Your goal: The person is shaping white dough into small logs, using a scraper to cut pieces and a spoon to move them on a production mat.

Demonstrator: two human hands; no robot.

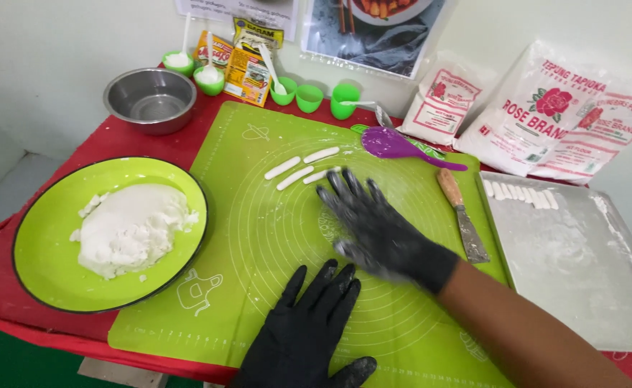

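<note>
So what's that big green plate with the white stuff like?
The green plate is round, bright lime green with a thin dark rim. It sits flat on the red cloth, left of the green mat, with its edge at the mat's. A lumpy pile of white dough fills its right half. Neither gloved hand touches it.

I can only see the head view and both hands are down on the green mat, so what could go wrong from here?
1. The right hand is flat on the mat just short of the four dough sticks; sliding forward could squash them.
2. The scraper lies beside that wrist, blade toward the arm; a sideways sweep might catch it.
3. The left hand sits at the mat's near edge, which could shift.
</note>
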